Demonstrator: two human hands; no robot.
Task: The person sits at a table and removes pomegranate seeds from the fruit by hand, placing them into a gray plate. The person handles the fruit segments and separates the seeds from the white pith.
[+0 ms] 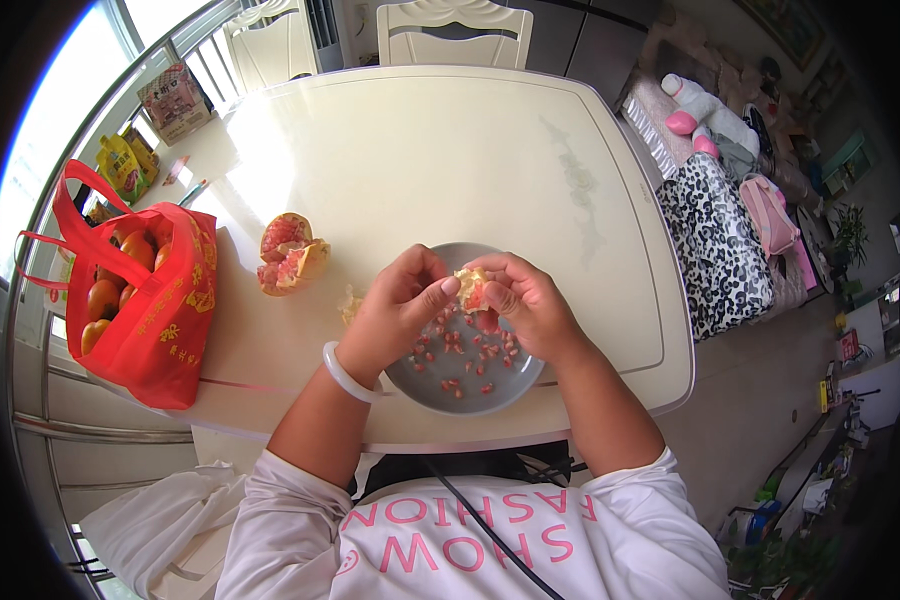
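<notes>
Between my two hands is a small pomegranate piece (471, 289), with pale pith and a few red seeds. The fingers and thumb of my right hand (529, 304) close around it. My left hand (405, 300), with a white bangle on its wrist, pinches its left side. Both hands are above a grey plate (420, 394) that holds many loose pomegranate seeds (454, 341). Left of the plate lies a larger broken pomegranate (292, 259) with its red seeds exposed. Pale peel scraps (351, 306) sit beside my left hand, partly hidden by it.
A red bag (172, 315) of orange-red fruit (103, 300) stands at the table's left edge. Behind it are yellow pouches (124, 165), a pen (193, 193) and a printed box (174, 103). White chairs (454, 37) stand beyond the cream table (420, 150). A black cable (487, 517) hangs over my shirt.
</notes>
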